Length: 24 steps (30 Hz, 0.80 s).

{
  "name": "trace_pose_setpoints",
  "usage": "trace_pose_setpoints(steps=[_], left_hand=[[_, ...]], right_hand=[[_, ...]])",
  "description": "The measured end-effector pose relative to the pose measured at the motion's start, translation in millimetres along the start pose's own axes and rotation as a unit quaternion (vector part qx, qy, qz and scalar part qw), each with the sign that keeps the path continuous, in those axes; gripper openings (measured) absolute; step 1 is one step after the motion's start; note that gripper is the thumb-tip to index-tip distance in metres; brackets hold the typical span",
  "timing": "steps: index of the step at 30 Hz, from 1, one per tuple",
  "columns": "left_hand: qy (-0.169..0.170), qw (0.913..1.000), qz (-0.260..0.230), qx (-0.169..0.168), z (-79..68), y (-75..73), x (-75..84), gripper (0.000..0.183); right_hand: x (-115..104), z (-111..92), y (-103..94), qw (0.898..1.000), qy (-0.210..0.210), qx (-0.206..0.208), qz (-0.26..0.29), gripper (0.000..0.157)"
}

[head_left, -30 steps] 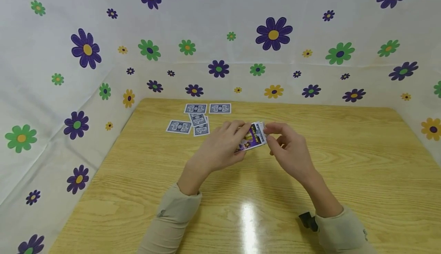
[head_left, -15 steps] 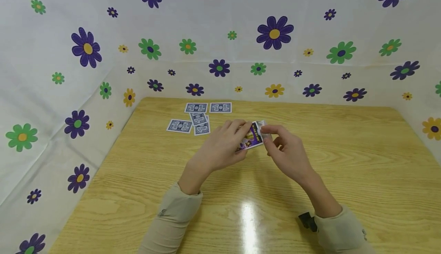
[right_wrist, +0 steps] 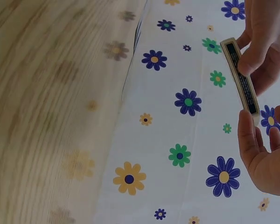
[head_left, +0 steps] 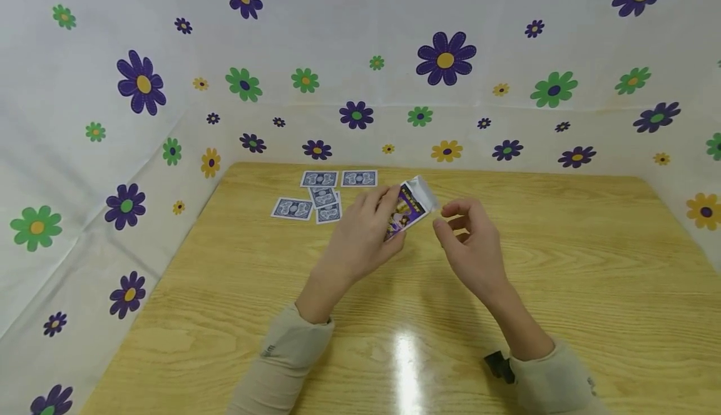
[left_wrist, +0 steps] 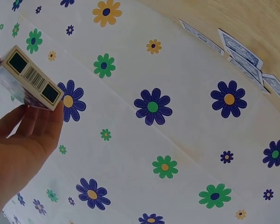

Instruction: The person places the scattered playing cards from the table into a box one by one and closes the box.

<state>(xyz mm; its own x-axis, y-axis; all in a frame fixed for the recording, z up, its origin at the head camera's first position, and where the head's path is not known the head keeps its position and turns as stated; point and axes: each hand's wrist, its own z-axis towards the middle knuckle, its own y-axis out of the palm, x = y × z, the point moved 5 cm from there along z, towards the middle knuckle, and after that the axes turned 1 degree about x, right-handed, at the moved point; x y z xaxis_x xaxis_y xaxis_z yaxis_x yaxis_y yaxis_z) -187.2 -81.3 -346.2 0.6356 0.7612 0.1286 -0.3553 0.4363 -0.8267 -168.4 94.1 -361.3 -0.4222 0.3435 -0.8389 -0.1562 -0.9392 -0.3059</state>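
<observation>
In the head view my left hand [head_left: 363, 233] grips a purple and yellow playing-card box [head_left: 408, 207] above the table, fingers over its top and thumb along the near side. A white flap [head_left: 422, 193] sticks out from the box's far right end. The left wrist view shows the barcode end of the card box [left_wrist: 35, 79]; the right wrist view shows its narrow dark-banded side [right_wrist: 240, 79]. My right hand [head_left: 473, 243] hovers just right of the flap, fingers loosely bent, with nothing visible in it. A small gap separates it from the box.
Several blue-backed playing cards [head_left: 293, 208] lie at the back left of the wooden table [head_left: 225, 290], some overlapping. A white cloth with printed flowers [head_left: 394, 83] hangs behind and to the left. A black object [head_left: 500, 367] shows beside the right sleeve.
My right hand has drawn back from the box's end, where its fingers were at the flap. The left hand has tilted the box, and the white flap now shows more fully.
</observation>
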Motion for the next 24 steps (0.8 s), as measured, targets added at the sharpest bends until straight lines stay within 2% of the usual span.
trace_pose_setpoints(steps=[4,9,21,24], left_hand=[[-0.021,0.9987,-0.020,0.043,-1.8,-1.1,2.0,0.071],[-0.040,0.9946,-0.037,0.088,-3.3,-3.4,2.2,0.071],[-0.063,0.9873,-0.028,0.143,-3.4,-0.1,10.2,0.075],[-0.068,0.9857,-0.042,0.149,-2.7,1.4,12.8,0.076]], right_hand=[[-2,-4,10.9,1.000,0.003,-0.030,0.008,0.019],[-7,-9,19.4,0.998,0.004,-0.052,0.029,0.022],[-7,-15,30.2,0.995,0.022,-0.046,0.090,0.049],[-6,-15,32.0,0.993,0.030,-0.043,0.106,0.056]])
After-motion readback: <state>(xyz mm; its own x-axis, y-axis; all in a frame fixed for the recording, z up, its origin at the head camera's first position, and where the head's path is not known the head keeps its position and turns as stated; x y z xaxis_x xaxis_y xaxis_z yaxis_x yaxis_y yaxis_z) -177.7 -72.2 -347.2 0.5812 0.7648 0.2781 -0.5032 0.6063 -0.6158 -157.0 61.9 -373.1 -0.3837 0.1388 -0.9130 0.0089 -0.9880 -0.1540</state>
